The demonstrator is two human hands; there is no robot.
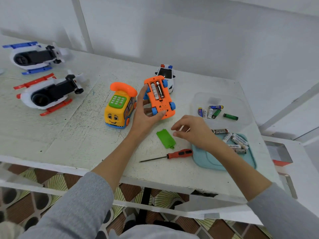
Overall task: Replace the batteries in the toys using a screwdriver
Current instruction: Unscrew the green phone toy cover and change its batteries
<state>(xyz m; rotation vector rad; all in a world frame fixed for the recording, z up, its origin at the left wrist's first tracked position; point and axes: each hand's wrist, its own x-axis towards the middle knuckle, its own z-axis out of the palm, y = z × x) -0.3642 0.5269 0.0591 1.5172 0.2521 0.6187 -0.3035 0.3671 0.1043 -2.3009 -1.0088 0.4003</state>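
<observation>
My left hand (146, 112) grips an orange toy car (159, 97) with blue wheels, turned underside up. Its battery bay is uncovered and two batteries (157, 91) lie side by side in it. The green battery cover (166, 138) lies on the table just below the toy. My right hand (193, 131) hovers to the right of the cover, fingers loosely curled, holding nothing that I can see. A red-handled screwdriver (179, 154) lies on the table near the front, tip pointing left.
A teal tray (210, 161) under my right wrist holds several batteries (236, 141). A clear container (222, 100) behind it holds more. A yellow phone-bus toy (120, 107), a police car (166, 75) and two toy helicopters (46, 94) (34, 56) stand on the white table (77, 135).
</observation>
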